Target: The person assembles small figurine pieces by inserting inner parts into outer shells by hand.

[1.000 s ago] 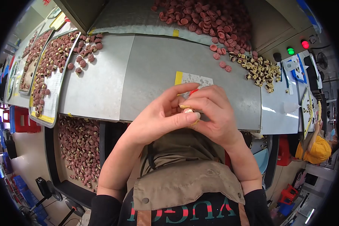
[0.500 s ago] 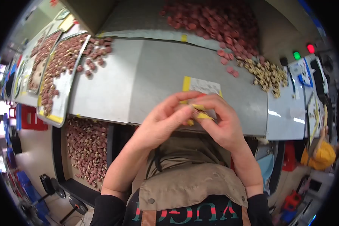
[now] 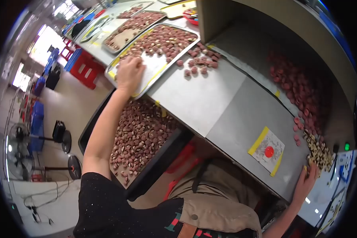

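Note:
My left hand [image 3: 130, 74] is at the near end of a metal tray [image 3: 154, 63] that holds many small pinkish round pieces [image 3: 174, 37]. Its fingers are curled down with the tips hidden, so anything in them cannot be made out. Far off to the right, my right hand [image 3: 306, 180] reaches with extended fingers to the edge of a heap of small gold-and-dark pieces [image 3: 321, 154]; the fingertips touch the heap. Between the hands, a red round disc [image 3: 269, 151] lies on a printed card [image 3: 261, 146] taped to the table.
A heap of red discs [image 3: 305, 95] lies under the shelf [image 3: 242, 23]. Loose pink pieces [image 3: 202, 63] sit beside the tray. Below the table edge is a black-rimmed bin [image 3: 154, 162] full of similar pieces. A red stool [image 3: 83, 69] and fans [image 3: 20, 154] stand left.
My hands, together over the card before, have parted: the left to the tray, the right to the gold-and-dark heap. The view has turned left. The red disc on the card is now uncovered.

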The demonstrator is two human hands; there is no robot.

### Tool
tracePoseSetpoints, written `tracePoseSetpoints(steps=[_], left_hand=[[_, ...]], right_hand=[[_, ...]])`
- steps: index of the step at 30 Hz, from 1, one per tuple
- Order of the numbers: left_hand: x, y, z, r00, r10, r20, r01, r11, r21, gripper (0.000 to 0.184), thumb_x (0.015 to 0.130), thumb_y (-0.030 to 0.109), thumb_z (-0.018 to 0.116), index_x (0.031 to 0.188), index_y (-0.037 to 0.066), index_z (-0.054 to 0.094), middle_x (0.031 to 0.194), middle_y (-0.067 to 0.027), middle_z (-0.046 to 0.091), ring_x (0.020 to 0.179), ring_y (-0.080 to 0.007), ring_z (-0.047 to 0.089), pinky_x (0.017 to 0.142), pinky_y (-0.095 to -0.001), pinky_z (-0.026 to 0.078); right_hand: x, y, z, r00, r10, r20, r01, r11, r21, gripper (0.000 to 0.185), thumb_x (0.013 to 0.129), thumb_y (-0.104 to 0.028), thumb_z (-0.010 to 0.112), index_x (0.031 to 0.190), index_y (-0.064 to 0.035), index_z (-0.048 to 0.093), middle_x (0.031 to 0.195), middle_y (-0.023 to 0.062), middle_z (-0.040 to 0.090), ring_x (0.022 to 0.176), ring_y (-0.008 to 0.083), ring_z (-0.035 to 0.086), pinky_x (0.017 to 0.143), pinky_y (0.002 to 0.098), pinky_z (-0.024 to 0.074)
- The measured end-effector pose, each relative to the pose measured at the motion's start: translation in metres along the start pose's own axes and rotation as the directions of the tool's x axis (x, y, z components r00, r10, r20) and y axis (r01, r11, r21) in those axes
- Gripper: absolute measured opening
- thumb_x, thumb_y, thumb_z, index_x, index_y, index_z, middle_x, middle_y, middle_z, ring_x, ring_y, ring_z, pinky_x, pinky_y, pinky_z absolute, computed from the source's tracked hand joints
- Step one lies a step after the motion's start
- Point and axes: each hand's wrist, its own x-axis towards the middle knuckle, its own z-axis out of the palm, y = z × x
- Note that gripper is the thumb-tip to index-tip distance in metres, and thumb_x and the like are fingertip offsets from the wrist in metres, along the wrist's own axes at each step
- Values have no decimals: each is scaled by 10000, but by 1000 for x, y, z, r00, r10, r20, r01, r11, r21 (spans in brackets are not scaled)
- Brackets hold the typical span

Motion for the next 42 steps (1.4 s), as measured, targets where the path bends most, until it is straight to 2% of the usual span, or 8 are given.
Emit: tracePoseSetpoints(steps=[4, 7, 9, 13, 19, 26, 34, 42], left_hand=[[16, 28, 12, 985, 93, -146, -69, 984, 162, 281, 850, 203, 681, 1121, 136, 646, 1027, -84, 628, 1001, -288, 576, 921, -399, 429], [28, 115, 17, 972, 229, -55, -235, 950, -207, 282, 852, 193, 683, 1120, 115, 645, 1046, -91, 632, 1036, -272, 584, 921, -406, 433], [33, 179, 28, 956, 194, 221, -8, 767, -642, 280, 854, 172, 679, 1122, 101, 642, 1065, -97, 633, 1067, -271, 585, 887, -410, 465], [35, 285, 67, 854, 514, 83, -324, 649, -688, 278, 883, 199, 646, 1118, 52, 629, 1135, -131, 620, 1015, -285, 622, 828, -409, 520], [51, 372, 102, 966, 252, 62, -190, 849, -492, 215, 843, 223, 658, 983, 63, 634, 1016, -160, 609, 996, -338, 600, 820, -435, 518], [48, 332, 92, 905, 421, -52, -356, 686, -634, 113, 902, 147, 634, 978, 65, 651, 999, -118, 632, 883, -248, 642, 746, -345, 511], [-34, 296, 1, 784, 262, 563, 537, 172, -826, 253, 935, 99, 629, 1164, -3, 592, 1034, -7, 604, 923, -91, 601, 794, -232, 486], [-84, 305, -22, 619, 319, 717, 784, -201, -587, 361, 935, 34, 604, 1290, -9, 556, 1134, -20, 595, 990, -93, 595, 851, -247, 516]], right_hand=[[3, -11, -2, 998, 51, 30, -52, 998, 38, 314, 919, -40, 557, 1227, 10, 525, 1188, 172, 526, 1045, 338, 528, 885, 388, 450], [7, -29, 2, 997, 73, 7, -73, 996, 55, 308, 911, -31, 563, 1215, 8, 531, 1158, 172, 536, 1044, 333, 528, 862, 383, 460], [11, -35, 0, 1000, -6, -20, 6, 1000, -17, 306, 904, -24, 571, 1207, 2, 534, 1149, 168, 541, 1027, 324, 537, 840, 376, 469], [13, -40, 0, 999, -43, -11, 42, 998, -43, 316, 889, -19, 597, 1199, -12, 536, 1151, 160, 550, 975, 303, 562, 803, 355, 480], [12, -42, 0, 1000, 4, -6, -3, 999, 54, 341, 880, -24, 608, 1213, -23, 535, 1123, 144, 580, 964, 278, 574, 794, 355, 481], [15, -42, -1, 989, -139, -49, 141, 990, 25, 292, 846, -7, 613, 1138, -15, 600, 1083, 148, 615, 1000, 342, 563, 884, 399, 453], [10, -43, -5, 999, 37, -33, -31, 983, 183, 280, 835, 22, 640, 1108, -11, 593, 1060, 131, 622, 892, 258, 616, 757, 328, 500], [3, -65, -6, 956, -235, 174, 183, 945, 272, 269, 841, 25, 630, 1105, -16, 598, 1062, 120, 631, 956, 262, 608, 791, 328, 499]])
